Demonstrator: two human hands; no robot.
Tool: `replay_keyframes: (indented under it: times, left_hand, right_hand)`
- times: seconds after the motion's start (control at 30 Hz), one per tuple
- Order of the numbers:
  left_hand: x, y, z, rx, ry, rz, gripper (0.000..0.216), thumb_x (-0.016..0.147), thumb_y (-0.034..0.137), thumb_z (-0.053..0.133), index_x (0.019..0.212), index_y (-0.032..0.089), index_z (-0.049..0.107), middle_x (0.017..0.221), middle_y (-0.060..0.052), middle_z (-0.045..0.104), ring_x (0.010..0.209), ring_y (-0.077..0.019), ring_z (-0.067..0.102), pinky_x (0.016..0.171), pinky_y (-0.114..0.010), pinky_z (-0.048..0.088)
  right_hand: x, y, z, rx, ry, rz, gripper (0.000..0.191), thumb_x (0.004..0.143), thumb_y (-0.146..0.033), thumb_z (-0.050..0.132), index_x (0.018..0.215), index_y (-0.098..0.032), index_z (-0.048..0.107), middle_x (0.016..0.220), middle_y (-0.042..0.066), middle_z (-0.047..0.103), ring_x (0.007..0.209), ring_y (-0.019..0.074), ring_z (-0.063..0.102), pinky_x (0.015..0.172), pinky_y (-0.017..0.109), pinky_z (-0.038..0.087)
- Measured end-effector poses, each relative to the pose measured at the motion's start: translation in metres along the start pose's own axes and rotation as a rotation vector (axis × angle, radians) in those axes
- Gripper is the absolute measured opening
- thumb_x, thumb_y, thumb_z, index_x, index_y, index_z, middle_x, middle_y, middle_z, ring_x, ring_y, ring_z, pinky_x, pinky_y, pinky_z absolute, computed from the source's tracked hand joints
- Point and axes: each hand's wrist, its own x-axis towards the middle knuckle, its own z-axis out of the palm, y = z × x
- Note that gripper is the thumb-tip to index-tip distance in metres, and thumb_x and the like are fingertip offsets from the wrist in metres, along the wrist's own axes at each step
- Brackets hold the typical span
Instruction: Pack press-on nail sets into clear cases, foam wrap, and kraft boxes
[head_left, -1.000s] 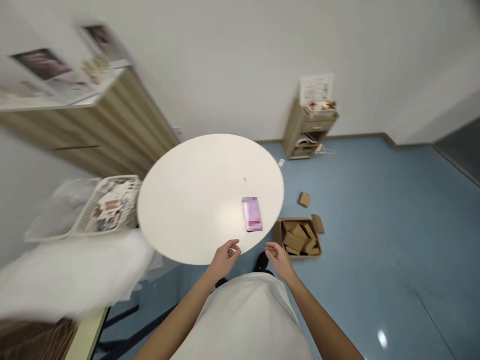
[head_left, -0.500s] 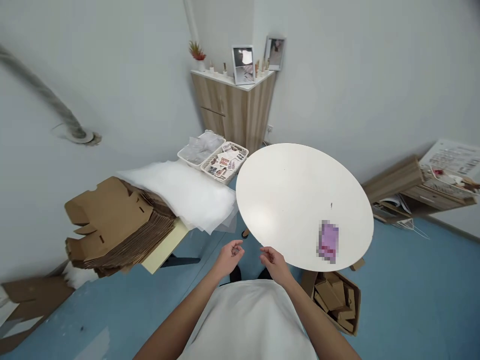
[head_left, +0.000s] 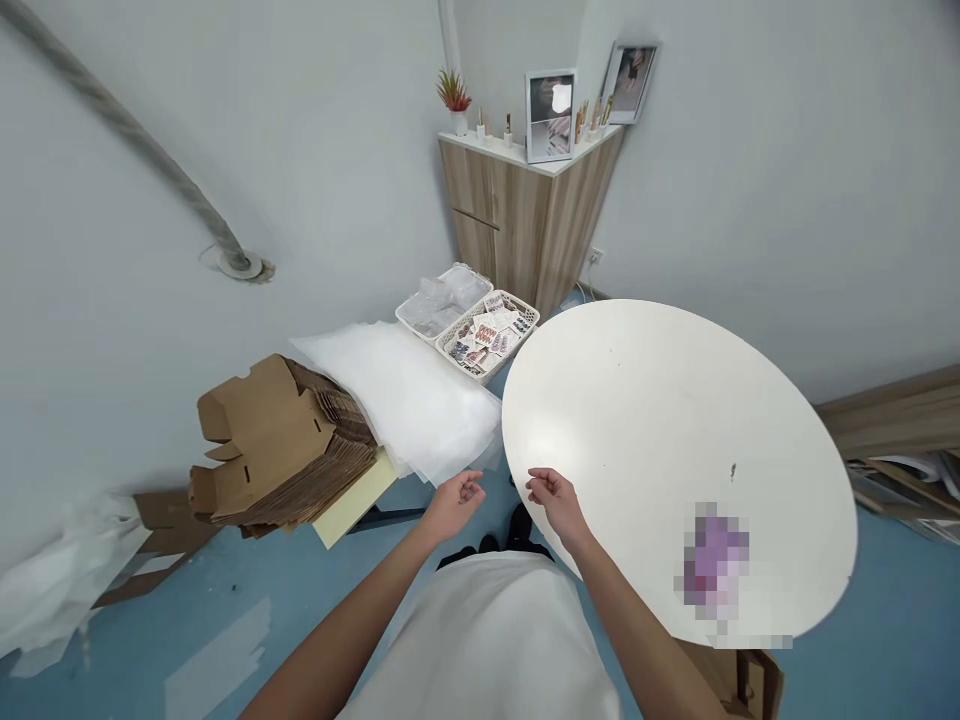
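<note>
My left hand [head_left: 454, 504] is held out in front of my body, just off the near corner of a pile of white foam sheets [head_left: 420, 400]. Its fingers are loosely bent, and nothing shows in them. Facing it, my right hand [head_left: 556, 502] hovers by the near left edge of a round white table [head_left: 660, 400]. The fingers there are also half curled, with no object between them. A blurred-out purple item [head_left: 716, 560] lies on the table, to the right of my right hand.
Flattened brown cardboard boxes [head_left: 262, 440] are stacked at the left. Beyond the foam stand a basket of printed cards [head_left: 491, 335] and a basket of clear bags [head_left: 442, 298]. A wooden corner cabinet [head_left: 510, 215] fills the back. An open carton [head_left: 759, 685] sits under the table's near side.
The view has turned left and come nearer the table, so the stacks and baskets appear further right. Both hands remain raised and apart, with nothing picked up.
</note>
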Motion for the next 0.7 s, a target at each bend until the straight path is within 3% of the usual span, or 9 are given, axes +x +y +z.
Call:
replay_keyframes:
  times: [0.17, 0.4, 0.57, 0.7]
  left_hand:
    - [0.025, 0.016, -0.012, 0.03, 0.041, -0.026, 0.042, 0.073, 0.043, 0.052, 0.107, 0.019, 0.055, 0.09, -0.006, 0.062, 0.074, -0.0159, 0.057, 0.067, -0.029, 0.047]
    - [0.068, 0.013, -0.036, 0.003, 0.035, -0.106, 0.043, 0.075, 0.042, 0.051, 0.111, 0.019, 0.052, 0.093, -0.005, 0.06, 0.079, -0.0146, 0.057, 0.07, -0.027, 0.047]
    - [0.124, 0.012, -0.066, 0.039, 0.059, -0.061, 0.041, 0.075, 0.038, 0.052, 0.11, 0.019, 0.052, 0.102, -0.007, 0.058, 0.084, -0.015, 0.057, 0.073, -0.029, 0.047]
    - [0.181, 0.017, -0.091, 0.065, 0.096, 0.026, 0.037, 0.074, 0.035, 0.053, 0.109, 0.019, 0.055, 0.111, -0.008, 0.055, 0.096, -0.0181, 0.055, 0.079, -0.032, 0.047]
  right_hand:
    - [0.031, -0.014, -0.005, 0.04, -0.005, 0.039, 0.03, 0.071, -0.038, 0.056, 0.092, -0.018, 0.059, 0.081, 0.004, 0.062, 0.066, 0.0134, 0.057, 0.071, 0.033, 0.048]
    - [0.082, -0.038, 0.01, -0.012, -0.075, 0.071, 0.033, 0.07, -0.041, 0.057, 0.094, -0.018, 0.059, 0.083, 0.004, 0.063, 0.067, 0.013, 0.056, 0.071, 0.033, 0.047]
    - [0.132, -0.057, 0.031, -0.064, -0.09, 0.107, 0.033, 0.07, -0.039, 0.058, 0.097, -0.019, 0.059, 0.089, 0.005, 0.063, 0.075, 0.0136, 0.058, 0.077, 0.033, 0.045]
    - [0.178, -0.078, 0.049, -0.11, -0.017, 0.132, 0.034, 0.068, -0.035, 0.06, 0.099, -0.02, 0.06, 0.102, 0.007, 0.062, 0.09, 0.0175, 0.057, 0.084, 0.036, 0.044]
